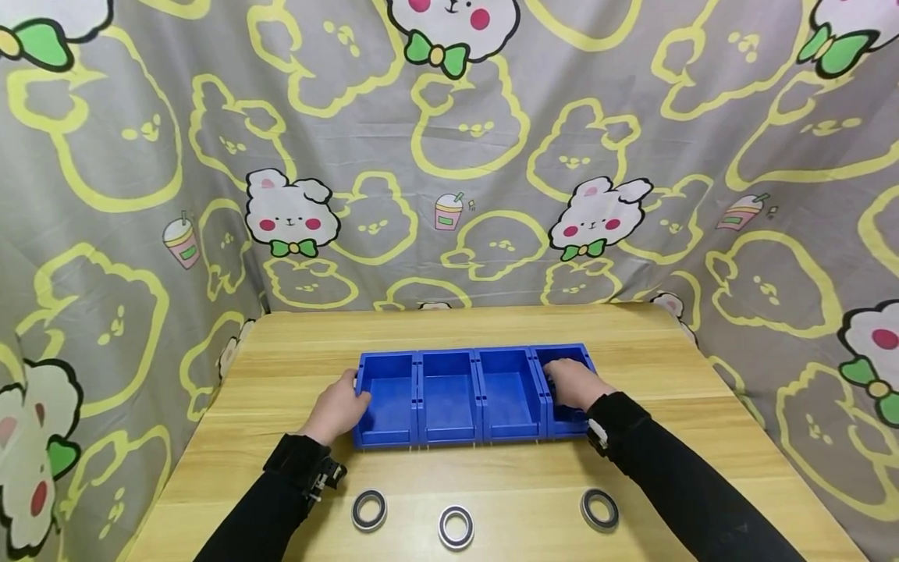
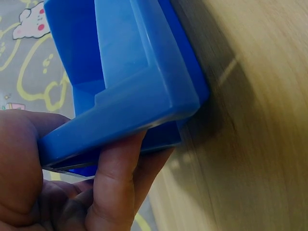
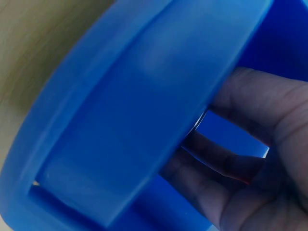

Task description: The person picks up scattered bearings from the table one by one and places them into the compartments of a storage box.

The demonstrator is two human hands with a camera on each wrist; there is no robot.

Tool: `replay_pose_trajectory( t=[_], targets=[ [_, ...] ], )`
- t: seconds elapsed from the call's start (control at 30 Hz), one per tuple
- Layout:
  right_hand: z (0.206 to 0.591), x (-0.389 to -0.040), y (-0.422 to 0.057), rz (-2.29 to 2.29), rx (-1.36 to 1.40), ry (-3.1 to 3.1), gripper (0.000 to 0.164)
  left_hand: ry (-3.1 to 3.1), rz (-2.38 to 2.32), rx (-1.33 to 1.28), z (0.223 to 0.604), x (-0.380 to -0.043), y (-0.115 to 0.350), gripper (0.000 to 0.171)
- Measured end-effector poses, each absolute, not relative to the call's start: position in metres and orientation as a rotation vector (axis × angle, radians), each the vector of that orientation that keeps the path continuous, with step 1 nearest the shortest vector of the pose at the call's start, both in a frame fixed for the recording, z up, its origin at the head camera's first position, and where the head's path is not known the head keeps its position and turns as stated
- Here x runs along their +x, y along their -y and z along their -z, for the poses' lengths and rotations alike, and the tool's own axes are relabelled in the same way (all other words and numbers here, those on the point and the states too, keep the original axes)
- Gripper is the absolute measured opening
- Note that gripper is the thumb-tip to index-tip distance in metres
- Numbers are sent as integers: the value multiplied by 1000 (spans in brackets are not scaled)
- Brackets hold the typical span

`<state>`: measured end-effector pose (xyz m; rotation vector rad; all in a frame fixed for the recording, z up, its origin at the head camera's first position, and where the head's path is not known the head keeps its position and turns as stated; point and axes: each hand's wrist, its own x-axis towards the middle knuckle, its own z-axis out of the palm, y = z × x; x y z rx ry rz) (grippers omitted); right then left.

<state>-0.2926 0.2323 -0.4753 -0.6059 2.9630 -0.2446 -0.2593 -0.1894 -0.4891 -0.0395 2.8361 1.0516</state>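
A row of joined blue storage bins point(image 1: 449, 439) stands on the table. My left hand point(image 1: 339, 407) grips the left side wall of the leftmost bin, thumb over the rim and fingers outside; the left wrist view shows this left hand point(image 2: 113, 187) around the wall point(image 2: 120, 113). Inside the rightmost bin point(image 1: 572, 351) is my right hand point(image 1: 574, 382), fingers bent downward. In the right wrist view the right hand point(image 3: 260, 159) reaches behind the bin's front lip point(image 3: 139, 110). A shiny curved sliver of a bearing point(image 3: 199, 119) shows between thumb and fingers; the rest is hidden.
Three ring-shaped bearings lie on the wooden table point(image 1: 520, 499) in front of the bins: a left bearing point(image 1: 357, 521), a middle bearing point(image 1: 445, 538) and a right bearing point(image 1: 587, 519). A patterned curtain point(image 1: 393, 140) hangs behind and along both sides.
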Motion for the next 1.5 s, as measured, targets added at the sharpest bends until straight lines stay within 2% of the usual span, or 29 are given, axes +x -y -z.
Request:
replay_pose_trajectory(
  t=[0.23,0.47,0.63,0.87,1.1,1.5],
  targets=[
    [473,-294,-231,231,-625,-2971,26,-2855,-1040,-34,487,-262,190,58],
    [466,-286,-234,199,-631,-2960,36,-2853,-1026,-43,488,-259,188,59],
    [450,-273,-237,239,-643,-2977,36,-2853,-1026,-55,489,-258,189,59],
    [423,-241,-244,219,-718,-3103,28,-2842,-1041,-49,490,-259,189,58],
    [413,-201,-241,232,-872,-3142,24,-2843,-1020,-65,489,-260,189,59],
    [441,-156,-243,344,-994,-2895,28,-2846,-1029,-53,487,-257,189,59]
  ],
)
